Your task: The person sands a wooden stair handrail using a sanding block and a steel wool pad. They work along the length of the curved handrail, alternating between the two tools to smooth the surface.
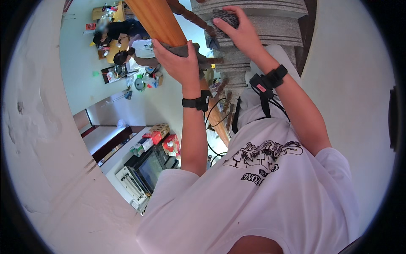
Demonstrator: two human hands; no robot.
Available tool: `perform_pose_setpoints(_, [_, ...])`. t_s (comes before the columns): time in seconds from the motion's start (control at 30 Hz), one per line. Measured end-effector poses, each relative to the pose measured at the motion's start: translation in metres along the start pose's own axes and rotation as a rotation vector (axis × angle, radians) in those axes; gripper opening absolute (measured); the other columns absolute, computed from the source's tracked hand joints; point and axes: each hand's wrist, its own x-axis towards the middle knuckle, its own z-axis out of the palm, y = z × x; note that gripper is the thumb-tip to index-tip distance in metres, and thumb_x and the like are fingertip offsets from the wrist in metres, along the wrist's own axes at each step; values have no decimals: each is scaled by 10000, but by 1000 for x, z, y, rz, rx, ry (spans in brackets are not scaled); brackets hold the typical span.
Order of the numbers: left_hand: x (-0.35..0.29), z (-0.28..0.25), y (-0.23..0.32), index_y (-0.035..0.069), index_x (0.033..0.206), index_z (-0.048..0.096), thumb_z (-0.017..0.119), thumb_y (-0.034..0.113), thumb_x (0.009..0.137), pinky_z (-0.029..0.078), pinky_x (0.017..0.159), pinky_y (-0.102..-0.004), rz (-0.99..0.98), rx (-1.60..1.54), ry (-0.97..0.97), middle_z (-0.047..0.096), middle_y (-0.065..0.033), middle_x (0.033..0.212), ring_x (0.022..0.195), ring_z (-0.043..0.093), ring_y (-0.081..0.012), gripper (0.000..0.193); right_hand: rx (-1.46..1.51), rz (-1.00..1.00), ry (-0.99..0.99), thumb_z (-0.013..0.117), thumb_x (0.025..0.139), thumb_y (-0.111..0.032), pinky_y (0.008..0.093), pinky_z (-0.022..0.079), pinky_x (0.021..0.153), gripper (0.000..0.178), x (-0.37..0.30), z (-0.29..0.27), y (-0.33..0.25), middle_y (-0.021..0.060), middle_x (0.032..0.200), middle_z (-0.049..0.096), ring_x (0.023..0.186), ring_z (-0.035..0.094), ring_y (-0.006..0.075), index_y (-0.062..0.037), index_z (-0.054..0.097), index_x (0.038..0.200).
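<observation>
Your left grip (pixel 181 65) clasps grey cloth (pixel 179 51) against wooden handrail (pixel 157 21); right grip (pixel 244 36) pinches dark speckled pad (pixel 226 17) by carpeted stairs (pixel 272 30), contact unclear. Looks like rail-wiping underway; next stroke calls for cloth pressed snug along rail.

Chunky black-outlined lettering (pixel 266 155) sprawls across the person's white short-sleeved T-shirt (pixel 258 203); tiny red label (pixel 261 87) on the boxy black wrist gadget (pixel 256 80) isn't readable.

Left hand (pixel 182 67) holding grey cloth (pixel 179 51) on handrail (pixel 158 21), right hand (pixel 244 36) holding dark wad (pixel 227 18)
</observation>
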Motion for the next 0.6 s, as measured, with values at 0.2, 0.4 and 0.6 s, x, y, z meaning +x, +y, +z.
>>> perform_pose_setpoints(0.2, [-2, 5, -1, 8, 1568, 303, 847, 255, 809, 354, 1165, -489, -6, -15, 44, 413, -246, 1537, 1405, 422, -427, 966, 45, -299, -110, 737, 941, -304, 350, 537, 892, 427, 37, 64, -14, 97, 1149, 642, 997, 661, 237, -39, 633, 1258])
perform_pose_setpoints(0.4, [-3, 10, -2, 17, 1560, 322, 846, 211, 793, 368, 1160, -487, -4, -14, 65, 430, -233, 1530, 1403, 439, -416, 948, 56, -184, -120, 740, 919, -235, 396, 538, 855, 268, 29, 80, 3, 107, 1088, 666, 975, 677, 305, -69, 707, 1127])
perform_pose_setpoints(0.6, [-4, 10, -1, 19, 1547, 346, 833, 197, 794, 381, 1144, -509, -16, 1, 85, 455, -241, 1511, 1390, 449, -437, 915, -94, -227, -81, 760, 887, -217, 419, 541, 864, 235, 28, 78, -9, 122, 1039, 679, 994, 675, 348, -70, 712, 1064])
